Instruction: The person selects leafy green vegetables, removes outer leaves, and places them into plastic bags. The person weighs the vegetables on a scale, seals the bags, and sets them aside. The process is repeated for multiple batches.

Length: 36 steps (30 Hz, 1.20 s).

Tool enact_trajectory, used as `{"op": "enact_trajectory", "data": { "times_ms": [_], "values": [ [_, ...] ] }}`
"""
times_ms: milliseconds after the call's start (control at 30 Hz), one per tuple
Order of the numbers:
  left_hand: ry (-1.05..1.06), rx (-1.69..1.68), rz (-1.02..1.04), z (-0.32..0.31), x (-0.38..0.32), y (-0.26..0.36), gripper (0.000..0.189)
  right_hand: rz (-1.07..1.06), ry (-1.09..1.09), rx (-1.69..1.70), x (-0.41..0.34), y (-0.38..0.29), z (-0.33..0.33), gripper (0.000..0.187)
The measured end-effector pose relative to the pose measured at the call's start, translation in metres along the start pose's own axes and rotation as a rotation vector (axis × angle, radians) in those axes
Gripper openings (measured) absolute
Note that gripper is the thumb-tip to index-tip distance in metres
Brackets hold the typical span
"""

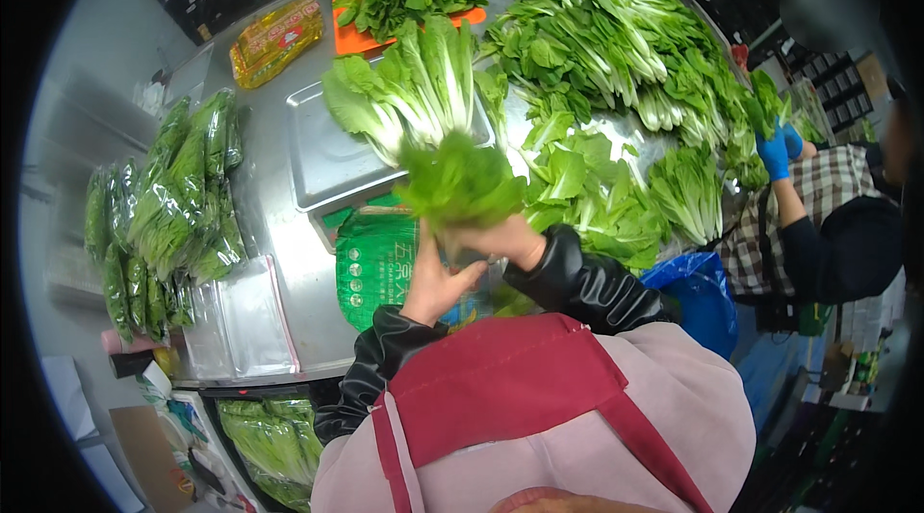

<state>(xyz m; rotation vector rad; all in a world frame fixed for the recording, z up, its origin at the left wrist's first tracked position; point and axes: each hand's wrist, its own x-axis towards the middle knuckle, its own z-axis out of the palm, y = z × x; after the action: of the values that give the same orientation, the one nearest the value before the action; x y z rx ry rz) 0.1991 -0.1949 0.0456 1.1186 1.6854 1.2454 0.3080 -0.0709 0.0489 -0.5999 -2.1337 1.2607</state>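
Observation:
Close to my body, a blurred bunch of leafy greens (462, 181) is held upright between both hands, leaves pointing away from me. My left hand (437, 282) supports its base from the left, thumb stretched toward the right. Around the stems from the right closes my right hand (502, 239); the stem ends are hidden by the fingers. Just beyond, more pale-stemmed leafy greens (426, 94) lie on a metal tray (325, 166). Beneath my hands is a green printed plastic sack (372, 260) bearing writing.
A large pile of leafy greens (599, 36) covers the right side of the steel table (274, 188). Bagged greens (180, 188) and clear plastic bags (245, 318) lie left. Behind are an orange tray (354, 40) and a yellow package (278, 42). A blue-gloved co-worker (816, 224) stands right, by a blue bag (696, 296).

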Motion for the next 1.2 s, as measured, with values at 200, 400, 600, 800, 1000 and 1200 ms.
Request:
{"op": "enact_trajectory", "data": {
  "times_ms": [200, 400, 600, 800, 1000, 1200],
  "values": [
    [-0.066, 0.137, -0.155, -0.027, -0.011, -0.059, 0.052, 0.1, 0.104, -0.129, 0.127, -0.05, -0.068, 0.046],
    [-0.128, 0.609, -0.05, -0.026, -0.024, -0.086, 0.031, 0.438, 0.055, -0.725, 0.181, 0.02, -0.007, 0.091],
    [-0.135, 0.649, -0.089, -0.032, -0.025, -0.093, 0.033, 0.025, 0.324, -0.536, 0.143, 0.027, -0.015, 0.083],
    [-0.18, 0.653, -0.044, -0.026, -0.012, -0.092, 0.033, -0.079, -0.188, -0.764, -0.057, 0.019, -0.008, 0.06],
    [-0.245, 0.712, -0.046, -0.011, -0.003, -0.099, 0.037, 0.27, -0.366, -1.085, -0.117, 0.05, -0.061, 0.064],
    [-0.271, 0.619, 0.039, 0.006, 0.0, -0.095, 0.033, 0.326, -0.17, -0.712, -0.078, 0.042, -0.084, 0.048]
  ]
}}
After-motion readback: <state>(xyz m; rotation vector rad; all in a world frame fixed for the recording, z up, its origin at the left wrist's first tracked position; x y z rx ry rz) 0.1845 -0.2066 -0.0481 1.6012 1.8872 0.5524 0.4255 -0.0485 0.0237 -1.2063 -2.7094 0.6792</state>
